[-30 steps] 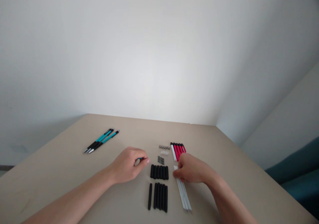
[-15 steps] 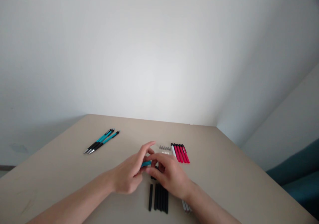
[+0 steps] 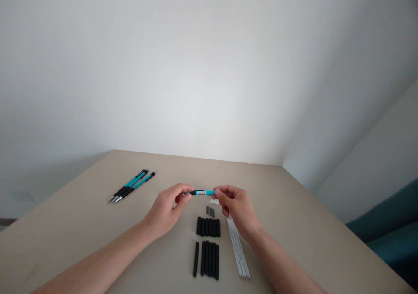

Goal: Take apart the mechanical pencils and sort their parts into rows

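Observation:
A turquoise pen barrel (image 3: 204,193) with a black clip end is held level between my two hands, above the table. My left hand (image 3: 170,207) pinches the black clip end between thumb and fingertips. The turquoise end is gripped by the thumb and fingers of my right hand (image 3: 237,204). Below the barrel lie small white parts (image 3: 214,201), partly covered by my right hand, and small dark metal springs or similar pieces (image 3: 210,211). A row of short black grips (image 3: 208,227) follows nearer to me.
Longer black tubes (image 3: 210,260) lie in a row near the front, with one black tube (image 3: 196,259) apart on their left. Several white refills (image 3: 238,250) lie by my right forearm. Assembled turquoise pens (image 3: 132,185) rest on the table (image 3: 81,224) at the left. A teal curtain (image 3: 388,224) hangs at the right.
My hands have drawn apart and moved up and away from me, bringing the turquoise barrel into full view. The black grips are uncovered; the red barrels are now hidden.

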A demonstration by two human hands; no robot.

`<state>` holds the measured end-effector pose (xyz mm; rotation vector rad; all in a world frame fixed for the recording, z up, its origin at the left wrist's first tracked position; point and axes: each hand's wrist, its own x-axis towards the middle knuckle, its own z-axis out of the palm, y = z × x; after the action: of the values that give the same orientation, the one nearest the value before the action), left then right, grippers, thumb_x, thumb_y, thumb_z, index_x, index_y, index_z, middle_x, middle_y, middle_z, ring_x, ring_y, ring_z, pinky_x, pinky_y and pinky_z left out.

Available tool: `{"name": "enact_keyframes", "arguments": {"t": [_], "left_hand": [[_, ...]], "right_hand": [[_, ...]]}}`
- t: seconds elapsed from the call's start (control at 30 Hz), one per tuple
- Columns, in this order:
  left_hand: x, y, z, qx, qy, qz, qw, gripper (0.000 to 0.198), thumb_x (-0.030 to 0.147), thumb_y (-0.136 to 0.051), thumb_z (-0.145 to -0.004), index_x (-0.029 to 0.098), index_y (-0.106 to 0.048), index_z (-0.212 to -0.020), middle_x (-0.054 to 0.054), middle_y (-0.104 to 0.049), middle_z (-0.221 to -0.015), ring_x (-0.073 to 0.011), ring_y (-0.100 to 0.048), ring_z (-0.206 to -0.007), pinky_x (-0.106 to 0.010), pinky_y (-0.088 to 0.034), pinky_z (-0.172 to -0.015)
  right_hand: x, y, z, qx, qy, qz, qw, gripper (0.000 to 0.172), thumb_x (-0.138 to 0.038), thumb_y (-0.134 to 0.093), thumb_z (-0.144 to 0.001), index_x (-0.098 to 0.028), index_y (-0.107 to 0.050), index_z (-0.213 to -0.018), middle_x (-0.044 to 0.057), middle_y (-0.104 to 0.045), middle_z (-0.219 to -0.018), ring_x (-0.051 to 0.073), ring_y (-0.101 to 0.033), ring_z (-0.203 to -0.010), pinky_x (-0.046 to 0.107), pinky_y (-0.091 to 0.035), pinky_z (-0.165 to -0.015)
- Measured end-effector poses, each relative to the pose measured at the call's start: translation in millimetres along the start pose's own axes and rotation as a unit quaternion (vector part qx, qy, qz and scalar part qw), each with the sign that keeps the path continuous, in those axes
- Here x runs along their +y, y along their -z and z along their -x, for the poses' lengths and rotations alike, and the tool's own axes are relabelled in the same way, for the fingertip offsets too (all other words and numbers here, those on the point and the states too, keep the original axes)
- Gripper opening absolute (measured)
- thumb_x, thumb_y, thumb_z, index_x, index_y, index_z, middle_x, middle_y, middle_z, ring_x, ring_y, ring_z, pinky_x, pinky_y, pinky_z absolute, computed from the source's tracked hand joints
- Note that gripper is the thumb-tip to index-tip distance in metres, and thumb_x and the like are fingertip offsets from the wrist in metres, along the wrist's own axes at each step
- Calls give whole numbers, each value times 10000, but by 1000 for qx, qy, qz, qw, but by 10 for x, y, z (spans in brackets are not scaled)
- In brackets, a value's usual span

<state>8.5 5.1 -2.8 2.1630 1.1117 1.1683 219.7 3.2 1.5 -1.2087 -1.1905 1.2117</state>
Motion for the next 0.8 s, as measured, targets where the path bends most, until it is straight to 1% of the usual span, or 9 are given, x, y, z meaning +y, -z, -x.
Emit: {"name": "enact_keyframes", "arguments": {"t": [0.07, 0.2, 0.33, 0.43, 0.5, 0.6, 0.67, 0.73, 0.8], "left_hand": [[11, 12, -4, 18, -21, 1, 1000, 169, 256, -476, -922, 187, -619, -980, -8, -643, -791, -135, -576, -689, -230, -446, -657], [20, 37, -5, 51, -53, 16, 997, 142, 218, -492, -920, 175, -624, -949, -11, -660, -785, -125, -596, -685, -209, -451, -652], [24, 44, 3, 72, -69, 25, 995, 127, 197, -503, -918, 178, -626, -944, -4, -655, -764, -113, -593, -655, -194, -450, -634], [28, 37, 9, 89, -74, 28, 993, 117, 199, -532, -905, 178, -624, -975, -9, -654, -780, -112, -588, -652, -194, -452, -627], [24, 30, 13, 99, -73, 34, 992, 129, 198, -537, -902, 178, -623, -996, -5, -646, -768, -111, -585, -646, -192, -453, -618], [11, 18, 15, 109, -63, 44, 991, 140, 195, -518, -911, 181, -628, -996, 19, -609, -685, -101, -565, -595, -182, -448, -585], [6, 14, 13, 114, -56, 50, 991, 144, 196, -511, -914, 182, -629, -993, 27, -600, -669, -95, -556, -569, -176, -446, -568], [9, 15, 10, 113, -55, 52, 991, 141, 198, -514, -911, 185, -631, -988, 24, -612, -690, -93, -559, -572, -174, -448, -567], [14, 21, 11, 102, -61, 49, 992, 137, 196, -518, -908, 189, -635, -978, 19, -628, -717, -93, -566, -586, -174, -450, -575]], "right_hand": [[-12, -13, -2, -10, -22, -42, 999, 312, -385, -743, -654, -110, -691, -794, 18, -625, -634, 44, -361, -418, 181, -257, -355], [-53, -39, 22, -26, -68, -95, 993, 347, -376, -806, -576, -98, -700, -755, 35, -631, -655, 49, -386, -468, 165, -262, -359], [-69, -34, 25, -47, -90, -120, 988, 340, -369, -822, -569, -99, -708, -743, 18, -610, -638, 36, -375, -465, 155, -264, -367], [-73, -24, 25, -74, -97, -132, 984, 327, -361, -820, -581, -102, -712, -749, 13, -603, -630, 35, -375, -464, 156, -266, -373], [-82, -21, 39, -106, -104, -128, 981, 316, -350, -815, -594, -101, -715, -761, 27, -621, -657, 39, -393, -473, 158, -273, -380], [-96, -22, 81, -181, -113, -95, 972, 273, -328, -791, -638, -85, -716, -739, 35, -621, -638, 40, -399, -464, 167, -283, -388], [-100, -25, 111, -227, -116, -75, 964, 255, -316, -775, -665, -82, -718, -747, 33, -619, -623, 42, -397, -455, 174, -290, -392], [-99, -30, 133, -253, -117, -67, 958, 274, -337, -762, -690, -87, -721, -793, 39, -634, -642, 47, -404, -457, 180, -294, -395], [-98, -34, 141, -262, -113, -63, 956, 318, -384, -745, -714, -88, -718, -827, 49, -644, -661, 49, -402, -456, 185, -281, -391]]}}
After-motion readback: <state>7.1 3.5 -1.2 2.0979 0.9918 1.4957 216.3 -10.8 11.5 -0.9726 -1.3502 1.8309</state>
